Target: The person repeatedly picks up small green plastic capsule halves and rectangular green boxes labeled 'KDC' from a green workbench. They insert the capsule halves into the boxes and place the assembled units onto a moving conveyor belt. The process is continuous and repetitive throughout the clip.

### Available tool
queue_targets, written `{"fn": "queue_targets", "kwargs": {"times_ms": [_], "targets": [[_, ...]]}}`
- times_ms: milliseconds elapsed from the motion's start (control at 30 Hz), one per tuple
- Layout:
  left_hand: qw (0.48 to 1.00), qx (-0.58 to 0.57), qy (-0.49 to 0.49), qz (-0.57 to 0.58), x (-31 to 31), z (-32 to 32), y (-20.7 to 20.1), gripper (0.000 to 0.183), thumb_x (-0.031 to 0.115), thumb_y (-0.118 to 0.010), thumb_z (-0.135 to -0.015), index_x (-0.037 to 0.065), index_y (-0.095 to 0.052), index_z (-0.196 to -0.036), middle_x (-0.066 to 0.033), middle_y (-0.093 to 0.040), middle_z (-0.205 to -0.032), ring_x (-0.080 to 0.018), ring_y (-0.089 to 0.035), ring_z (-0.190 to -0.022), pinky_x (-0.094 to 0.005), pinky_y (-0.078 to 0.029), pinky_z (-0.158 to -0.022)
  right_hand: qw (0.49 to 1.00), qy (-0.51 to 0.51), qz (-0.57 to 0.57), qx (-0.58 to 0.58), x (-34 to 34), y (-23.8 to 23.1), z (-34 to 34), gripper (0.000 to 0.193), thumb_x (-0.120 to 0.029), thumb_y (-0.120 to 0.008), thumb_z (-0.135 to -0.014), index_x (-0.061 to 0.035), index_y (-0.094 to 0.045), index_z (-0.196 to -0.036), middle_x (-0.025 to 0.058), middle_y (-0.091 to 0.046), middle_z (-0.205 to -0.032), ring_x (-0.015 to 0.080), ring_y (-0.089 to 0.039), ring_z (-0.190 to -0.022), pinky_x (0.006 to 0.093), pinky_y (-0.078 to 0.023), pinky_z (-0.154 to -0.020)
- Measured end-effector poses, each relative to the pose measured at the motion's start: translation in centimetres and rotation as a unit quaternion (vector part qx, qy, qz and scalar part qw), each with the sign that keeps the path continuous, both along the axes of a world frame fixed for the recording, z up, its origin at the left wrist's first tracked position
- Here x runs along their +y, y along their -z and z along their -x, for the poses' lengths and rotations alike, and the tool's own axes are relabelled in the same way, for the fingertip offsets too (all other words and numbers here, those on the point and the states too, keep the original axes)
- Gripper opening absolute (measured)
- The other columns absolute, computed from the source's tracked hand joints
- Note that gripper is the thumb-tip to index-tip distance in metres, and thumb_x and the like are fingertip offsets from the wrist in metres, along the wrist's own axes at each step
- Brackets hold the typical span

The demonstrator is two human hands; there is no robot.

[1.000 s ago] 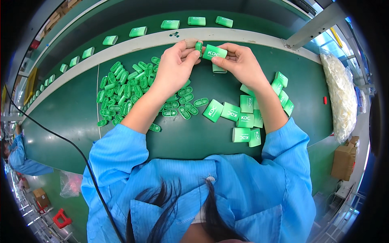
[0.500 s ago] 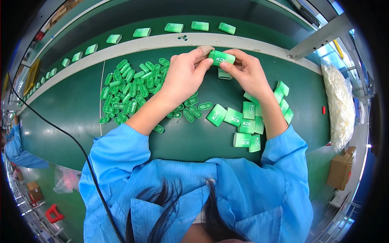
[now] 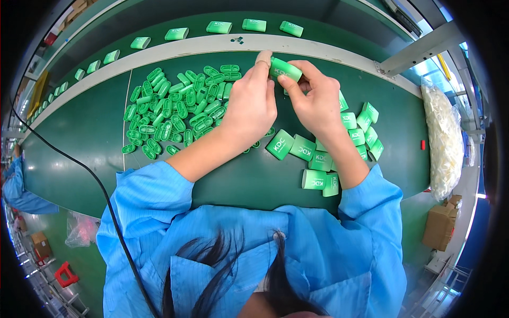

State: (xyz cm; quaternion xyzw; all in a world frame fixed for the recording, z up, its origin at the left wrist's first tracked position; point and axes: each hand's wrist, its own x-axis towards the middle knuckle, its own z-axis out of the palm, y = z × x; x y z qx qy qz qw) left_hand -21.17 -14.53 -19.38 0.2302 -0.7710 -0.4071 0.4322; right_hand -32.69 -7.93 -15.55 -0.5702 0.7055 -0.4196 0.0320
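Observation:
A green plastic case (image 3: 285, 69) with white lettering is gripped by my right hand (image 3: 316, 100), thumb on the near face and fingers behind. My left hand (image 3: 249, 106) is stretched out against the left end of this case, its fingers straight and a pale cover on one fingertip. Its thumb points up below the case, apart from it. Left of my left hand spreads a pile of small green oval caps (image 3: 183, 100). Below and right of my right hand lie several green cases (image 3: 319, 160), partly hidden by my right forearm.
A row of green cases (image 3: 218, 27) stands on the green belt beyond a pale rail (image 3: 307, 46). At the right is a clear bag of whitish pieces (image 3: 446, 140), with a cardboard box (image 3: 440, 227) below. A black cable (image 3: 87, 172) crosses the left. Another person's blue sleeve (image 3: 24, 188) shows there.
My left fingers have straightened from a pinch and lie against the end of the case. The case has tilted and risen slightly. The belt row has shifted left.

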Motion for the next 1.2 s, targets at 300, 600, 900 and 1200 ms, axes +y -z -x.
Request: {"fn": "queue_targets", "kwargs": {"times_ms": [300,600,900,1200], "targets": [[0.990,-0.013,-0.073,0.122,-6.0,-1.2,-1.2,0.048,0.003,-0.055,-0.081,0.005,-0.045,-0.127,-0.0191,-0.057,-0.115,-0.0377,-0.054,-0.105,-0.0405,-0.043,-0.092,0.988,0.032,-0.120,-0.092,-5.6,-3.2,8.9,0.031,-0.026,-0.063,-0.085,-0.0006,-0.061,-0.102,-0.0012,-0.057,-0.075,0.0055,-0.046,-0.063,0.0220,-0.038,-0.056],[0.936,-0.343,0.047,0.069,-8.7,-3.1,-1.0,0.025,0.012,-0.065,-0.075,0.003,-0.065,-0.098,-0.0135,-0.062,-0.093,-0.0312,-0.061,-0.084,-0.0399,-0.049,-0.075,0.955,0.221,-0.107,0.166,-8.2,0.3,20.6,0.041,-0.037,-0.066,-0.078,0.0001,-0.065,-0.095,0.0115,-0.065,-0.081,0.0231,-0.062,-0.079,0.0333,-0.047,-0.070],[0.978,-0.191,0.024,0.080,-7.2,-1.8,-0.9,0.033,0.010,-0.062,-0.078,0.008,-0.061,-0.111,-0.0095,-0.062,-0.089,-0.0193,-0.064,-0.078,-0.0317,-0.051,-0.070,0.925,0.062,-0.230,0.295,-0.6,-0.8,2.9,0.043,-0.041,-0.070,-0.074,0.0009,-0.063,-0.076,0.0159,-0.063,-0.070,0.0328,-0.061,-0.068,0.0420,-0.049,-0.064],[0.912,0.049,0.218,-0.344,-6.6,-1.3,-1.6,0.036,0.009,-0.058,-0.087,-0.001,-0.052,-0.121,-0.0136,-0.063,-0.102,-0.0169,-0.064,-0.087,-0.0257,-0.052,-0.080,0.973,-0.055,-0.148,-0.170,-0.8,-1.9,3.2,0.029,-0.017,-0.069,-0.081,0.0023,-0.058,-0.100,0.0048,-0.063,-0.088,0.0097,-0.059,-0.078,0.0250,-0.047,-0.069]]}}
